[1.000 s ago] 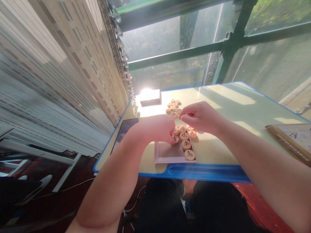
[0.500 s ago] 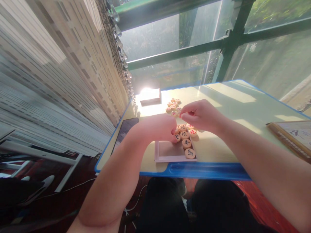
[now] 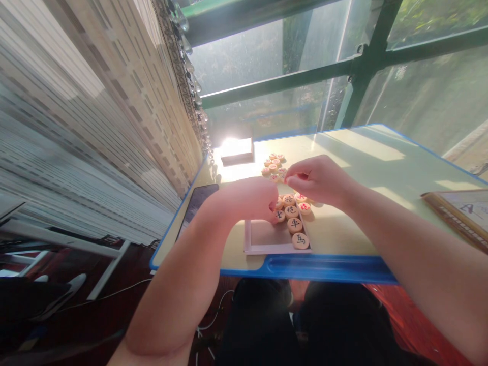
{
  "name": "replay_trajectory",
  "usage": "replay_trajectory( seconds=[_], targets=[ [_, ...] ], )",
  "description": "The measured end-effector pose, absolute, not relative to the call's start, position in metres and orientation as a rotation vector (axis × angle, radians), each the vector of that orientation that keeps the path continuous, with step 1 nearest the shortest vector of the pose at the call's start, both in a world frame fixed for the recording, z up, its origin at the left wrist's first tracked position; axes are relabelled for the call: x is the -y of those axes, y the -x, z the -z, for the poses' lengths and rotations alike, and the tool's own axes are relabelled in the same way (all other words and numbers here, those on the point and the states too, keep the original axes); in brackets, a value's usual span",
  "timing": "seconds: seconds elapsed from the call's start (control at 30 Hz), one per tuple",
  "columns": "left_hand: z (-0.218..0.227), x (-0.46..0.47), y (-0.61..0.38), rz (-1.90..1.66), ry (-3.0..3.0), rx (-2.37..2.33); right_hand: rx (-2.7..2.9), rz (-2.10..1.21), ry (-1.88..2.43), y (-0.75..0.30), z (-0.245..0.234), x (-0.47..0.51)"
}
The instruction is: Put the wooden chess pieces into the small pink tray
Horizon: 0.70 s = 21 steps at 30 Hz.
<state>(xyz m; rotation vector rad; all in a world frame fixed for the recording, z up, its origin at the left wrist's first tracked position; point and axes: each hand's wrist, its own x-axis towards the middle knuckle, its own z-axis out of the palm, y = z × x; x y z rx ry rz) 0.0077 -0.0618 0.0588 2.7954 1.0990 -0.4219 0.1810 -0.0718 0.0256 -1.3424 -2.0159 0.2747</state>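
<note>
My left hand (image 3: 261,198) reaches over a shallow open box (image 3: 263,236), fingers bent down and closed on a black-marked Chinese chess piece (image 3: 280,216) in it. Several more black-marked pieces lie in the box, among them a horse piece (image 3: 301,240) in the near right corner. My right hand (image 3: 318,178) is curled in a pinch above the table, its fingertips beside a cluster of red-marked pieces (image 3: 273,166). What its fingertips hold, if anything, is hidden. Red-marked pieces (image 3: 304,208) also lie against the box's right side.
The table (image 3: 354,157) has a blue rim. A sunlit white box (image 3: 237,150) stands at the back left, and a dark phone-like slab (image 3: 196,206) lies at the left edge. On the right lies a brown-edged board or book (image 3: 457,213). A curtain (image 3: 152,101) hangs close on the left.
The whole view has shifted slightly. Both hands keep nearly the same places over the box and the red-marked pieces, and the pieces look unmoved.
</note>
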Motion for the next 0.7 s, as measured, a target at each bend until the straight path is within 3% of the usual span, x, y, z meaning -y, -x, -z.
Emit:
replay_trajectory(
  seconds=[0.23,0.53,0.7],
  targets=[
    [-0.068,0.06,-0.001,0.291,-2.795,-1.12,2.003,-0.249,1.427,-0.184,-0.025,0.066],
    [-0.052,0.031,-0.005,-0.4,-2.865,-1.411,1.94,0.021,1.714,-0.201,-0.001,0.039],
    [-0.038,0.015,-0.002,-0.437,-2.812,-1.536,1.923,-0.219,1.797,-0.202,-0.001,0.037]
  ],
)
